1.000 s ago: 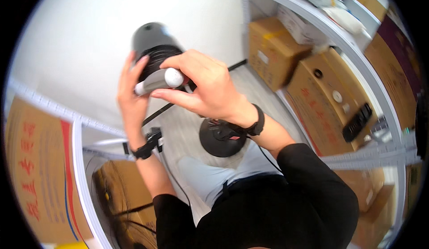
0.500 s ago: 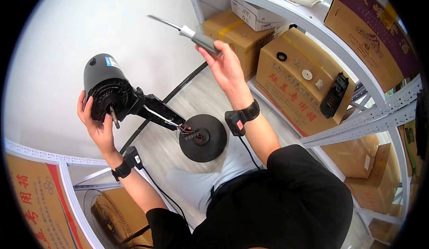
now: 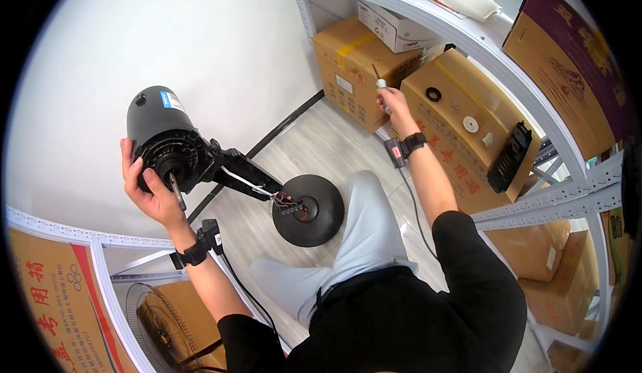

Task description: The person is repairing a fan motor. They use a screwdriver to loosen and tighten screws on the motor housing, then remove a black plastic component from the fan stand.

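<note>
Our right hand [image 3: 396, 107] has swung away from the motor within the last second, carrying the screwdriver [image 3: 380, 84] out to the right. Its fingers are wrapped around the handle, and the tip points up and away beyond them, in front of the far carton [image 3: 344, 78]. We judge that this leaves the work at the motor with 1 hand on it and no tool touching it.

Our left hand [image 3: 155, 200] stays at the dark fan motor [image 3: 155, 120]: its fingers are partly spread and cupped around the lower end, the housing rising just above them. The metal shaft [image 3: 178, 192] juts out beside the left thumb. To the right of those fingers, the support arm [image 3: 244, 169] slopes down to the round base [image 3: 324, 206] on the floor. Near the right fingers, a box [image 3: 461, 152] bears a black ring [image 3: 438, 95], a white disc [image 3: 467, 125] and a black cover [image 3: 511, 155].
</note>
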`<state>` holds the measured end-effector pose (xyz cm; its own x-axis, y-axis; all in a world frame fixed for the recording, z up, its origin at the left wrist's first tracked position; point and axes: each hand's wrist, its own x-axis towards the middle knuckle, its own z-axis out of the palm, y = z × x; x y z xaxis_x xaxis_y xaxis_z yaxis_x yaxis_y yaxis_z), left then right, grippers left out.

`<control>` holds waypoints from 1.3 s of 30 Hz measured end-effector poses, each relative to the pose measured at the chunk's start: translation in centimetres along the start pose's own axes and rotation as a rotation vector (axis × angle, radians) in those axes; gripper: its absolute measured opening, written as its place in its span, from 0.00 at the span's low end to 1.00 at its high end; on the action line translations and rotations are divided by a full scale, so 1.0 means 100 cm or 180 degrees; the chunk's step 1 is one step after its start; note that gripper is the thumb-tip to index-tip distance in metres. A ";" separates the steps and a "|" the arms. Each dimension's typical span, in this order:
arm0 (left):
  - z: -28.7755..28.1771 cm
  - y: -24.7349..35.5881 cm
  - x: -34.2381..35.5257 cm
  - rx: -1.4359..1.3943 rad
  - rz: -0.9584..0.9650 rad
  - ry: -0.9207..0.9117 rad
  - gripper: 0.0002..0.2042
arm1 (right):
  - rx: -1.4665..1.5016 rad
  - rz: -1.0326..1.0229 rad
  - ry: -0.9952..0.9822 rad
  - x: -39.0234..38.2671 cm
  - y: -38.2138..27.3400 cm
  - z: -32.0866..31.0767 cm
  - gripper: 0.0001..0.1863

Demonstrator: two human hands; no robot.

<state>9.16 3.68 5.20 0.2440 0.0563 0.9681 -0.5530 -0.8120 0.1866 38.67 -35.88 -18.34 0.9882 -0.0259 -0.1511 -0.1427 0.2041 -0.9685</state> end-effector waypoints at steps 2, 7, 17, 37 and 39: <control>0.009 0.001 -0.001 0.0003 0.0035 0.0056 0.08 | -0.0926 0.0083 0.0324 0.034 0.008 -0.029 0.08; 0.006 0.001 -0.004 0.0049 0.0079 0.0118 0.08 | -0.1913 0.0086 0.0434 0.081 0.012 -0.039 0.10; 0.005 0.001 -0.006 -0.0076 -0.0086 0.0124 0.07 | -0.1876 -0.0003 0.0496 0.120 0.035 -0.039 0.13; 0.001 0.023 0.010 -0.0048 -0.0412 0.0107 0.06 | -0.0152 -0.1264 -0.2231 -0.190 -0.142 0.092 0.23; 0.002 0.029 0.014 -0.0094 -0.0524 0.0093 0.09 | -0.0155 -0.1315 -0.2639 -0.218 -0.154 0.102 0.24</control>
<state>8.10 1.27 7.07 0.3104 0.2045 0.9284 -0.5308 -0.7729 0.3477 19.88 -28.50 1.87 0.6825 0.6245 0.3798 0.2462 0.2928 -0.9239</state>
